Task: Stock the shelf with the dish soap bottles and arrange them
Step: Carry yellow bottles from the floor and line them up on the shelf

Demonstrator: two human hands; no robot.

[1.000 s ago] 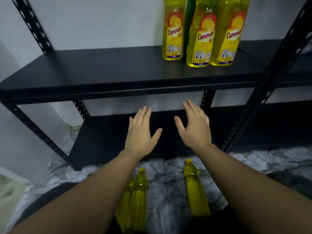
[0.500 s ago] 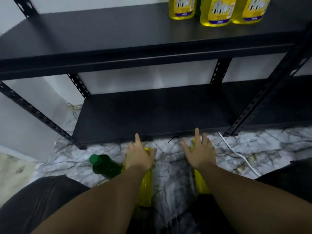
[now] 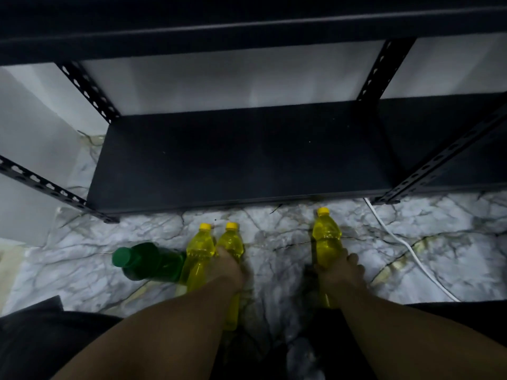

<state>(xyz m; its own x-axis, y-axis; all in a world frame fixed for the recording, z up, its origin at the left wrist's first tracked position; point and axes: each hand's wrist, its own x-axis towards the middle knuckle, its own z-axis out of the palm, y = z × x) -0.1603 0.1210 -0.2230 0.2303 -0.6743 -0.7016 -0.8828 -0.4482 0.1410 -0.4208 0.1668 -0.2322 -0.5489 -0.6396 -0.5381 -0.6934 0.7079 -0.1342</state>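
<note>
Both hands grasp translucent yellow plastic dish soap bottles on marble floor before the black metal shelf (image 3: pixel 236 157): left hand (image 3: pixel 229 266) on one (image 3: pixel 230 242), right hand (image 3: pixel 341 270) on another (image 3: pixel 326 237); risk: left lift knocks touching third bottle (image 3: pixel 199 248).

Our view tips down from the upper shelf, so the stocked bottles there leave sight and the lower shelf (image 3: pixel 241 157) fills the middle. Our hands drop from in front of the shelves to the marble floor (image 3: pixel 274 242). Our left hand (image 3: pixel 229 266) now closes on a yellow bottle (image 3: pixel 231 242) that stands beside another, and our right hand (image 3: pixel 341 272) grips the lone yellow bottle (image 3: pixel 326 237).
</note>
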